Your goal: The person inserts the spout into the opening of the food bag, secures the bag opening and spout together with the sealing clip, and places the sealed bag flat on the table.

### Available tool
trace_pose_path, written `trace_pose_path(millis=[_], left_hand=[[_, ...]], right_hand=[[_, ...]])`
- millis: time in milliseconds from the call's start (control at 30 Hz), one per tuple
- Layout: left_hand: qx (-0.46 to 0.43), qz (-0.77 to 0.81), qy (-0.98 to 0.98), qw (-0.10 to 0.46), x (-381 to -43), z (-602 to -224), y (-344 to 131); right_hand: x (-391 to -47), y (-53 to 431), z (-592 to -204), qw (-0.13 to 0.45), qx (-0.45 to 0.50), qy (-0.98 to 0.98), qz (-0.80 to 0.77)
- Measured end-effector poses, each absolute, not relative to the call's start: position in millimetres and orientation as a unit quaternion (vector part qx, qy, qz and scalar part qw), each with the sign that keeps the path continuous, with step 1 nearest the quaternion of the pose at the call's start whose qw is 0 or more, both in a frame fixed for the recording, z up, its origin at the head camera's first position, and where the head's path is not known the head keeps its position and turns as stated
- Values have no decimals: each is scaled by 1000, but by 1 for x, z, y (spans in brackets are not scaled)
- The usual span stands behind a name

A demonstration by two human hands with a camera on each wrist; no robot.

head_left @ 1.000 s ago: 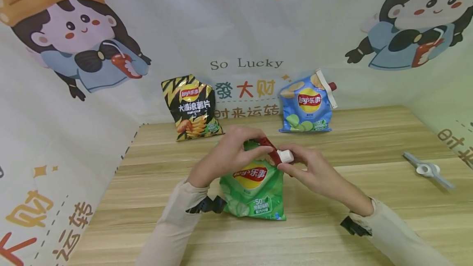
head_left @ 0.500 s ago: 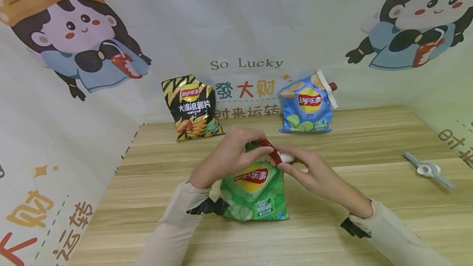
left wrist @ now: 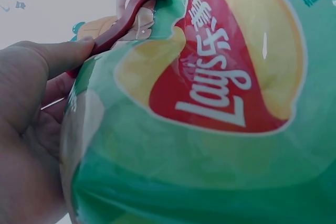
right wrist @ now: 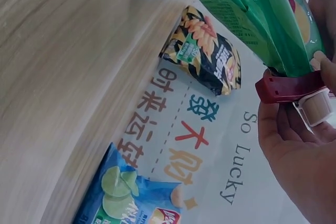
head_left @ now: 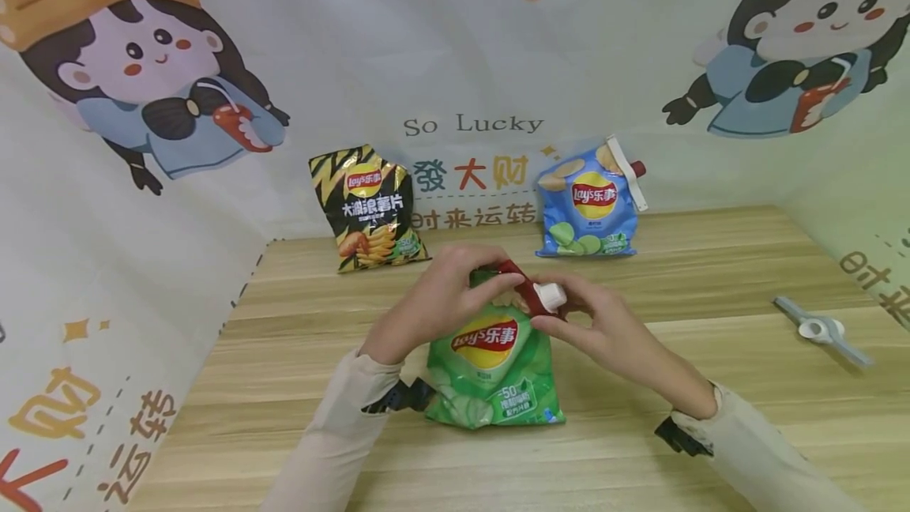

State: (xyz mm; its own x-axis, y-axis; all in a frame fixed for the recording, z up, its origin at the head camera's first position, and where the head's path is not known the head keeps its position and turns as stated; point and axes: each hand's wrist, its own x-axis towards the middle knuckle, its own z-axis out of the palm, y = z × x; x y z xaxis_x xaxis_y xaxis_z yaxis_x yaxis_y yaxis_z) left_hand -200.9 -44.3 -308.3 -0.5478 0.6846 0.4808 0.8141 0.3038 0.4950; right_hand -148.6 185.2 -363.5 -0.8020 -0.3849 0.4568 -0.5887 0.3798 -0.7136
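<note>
A green Lay's chip bag (head_left: pixel 490 385) hangs upright at the middle of the table. Across its top runs a red bag clip (head_left: pixel 524 288) with a white screw cap (head_left: pixel 550 295) at its right end. My left hand (head_left: pixel 437 303) grips the clip and bag top from the left; its thumb presses along the red bar (left wrist: pixel 123 24) in the left wrist view. At the other end, my right hand (head_left: pixel 604 326) pinches the clip beside the cap. The right wrist view shows its fingers curled behind the red clip (right wrist: pixel 286 88), under the cap (right wrist: pixel 316 107).
A black-and-yellow chip bag (head_left: pixel 371 212) leans on the backdrop at back left. A blue chip bag (head_left: pixel 588 208) stands at back right, with a white clip (head_left: pixel 627 172) on its corner. A grey-and-white clip (head_left: pixel 821 330) lies at the table's right.
The green bag's lower edge has swung slightly right. My right fingers have shifted around the white cap, which shows more fully than half a second ago. My left hand has hardly moved.
</note>
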Motion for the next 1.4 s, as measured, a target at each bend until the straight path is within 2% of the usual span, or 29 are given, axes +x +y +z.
trace_pose_path(millis=[300, 633, 933, 1267, 1400], left_hand=[[-461, -361, -806, 84, -202, -307, -49], [-454, -356, -812, 84, -202, -304, -52], [-452, -337, -821, 86, -204, -302, -53], [-406, -312, -850, 123, -198, -318, -86], [-354, -367, -856, 81, -196, -333, -106]], right_hand=[[-152, 184, -362, 98, 292, -830, 465], [-156, 187, -362, 51, 283, -843, 454], [-156, 190, -360, 46, 290, -830, 474], [-156, 189, -363, 21, 284, -826, 486], [-155, 193, -363, 25, 271, -834, 479]])
